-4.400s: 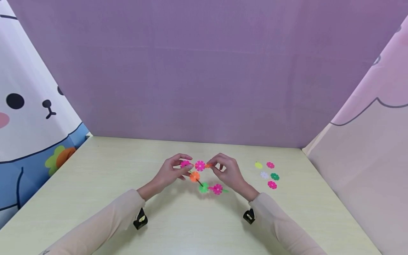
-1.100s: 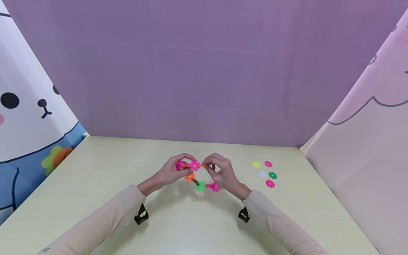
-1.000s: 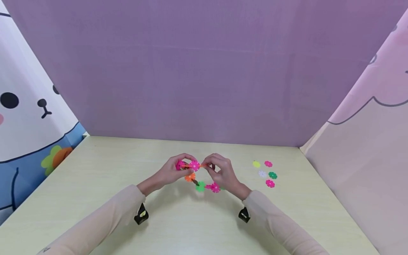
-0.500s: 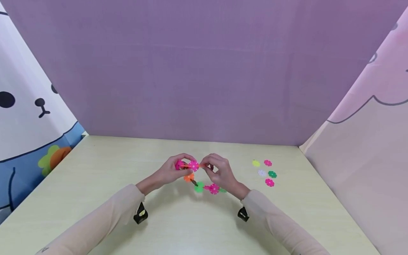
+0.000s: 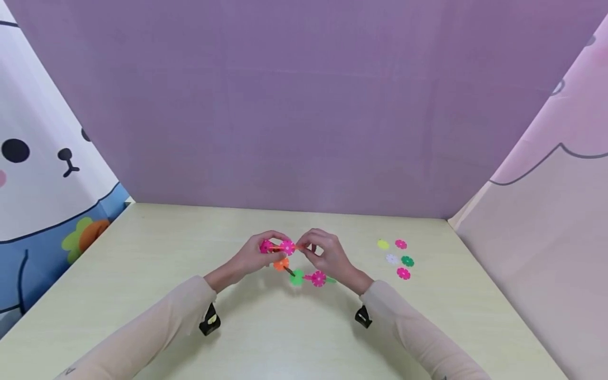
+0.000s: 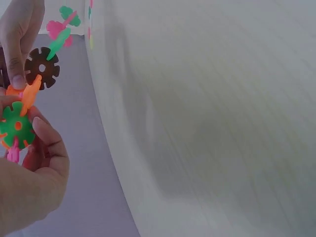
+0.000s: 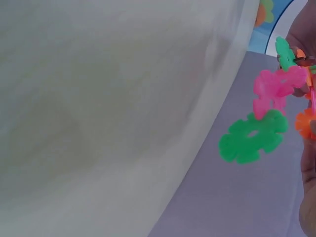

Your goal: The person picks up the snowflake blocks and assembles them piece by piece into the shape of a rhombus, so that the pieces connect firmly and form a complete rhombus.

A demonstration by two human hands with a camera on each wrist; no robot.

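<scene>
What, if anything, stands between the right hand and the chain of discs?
Nothing visible does. The right hand pinches an orange disc beside a pink disc of the chain, which the left hand holds.

Both forearms (image 5: 147, 327) aslant inward, left grip (image 5: 253, 256) and right grip (image 5: 331, 256) near each other, fingers (image 5: 317, 237) bent.

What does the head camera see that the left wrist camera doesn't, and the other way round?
Only the head view shows the cartoon face on the left and the person's sleeves.
Only the left wrist view shows the flat face of the brown disc.
Both show the left hand and right hand holding the flower chain, plus the table.
</scene>
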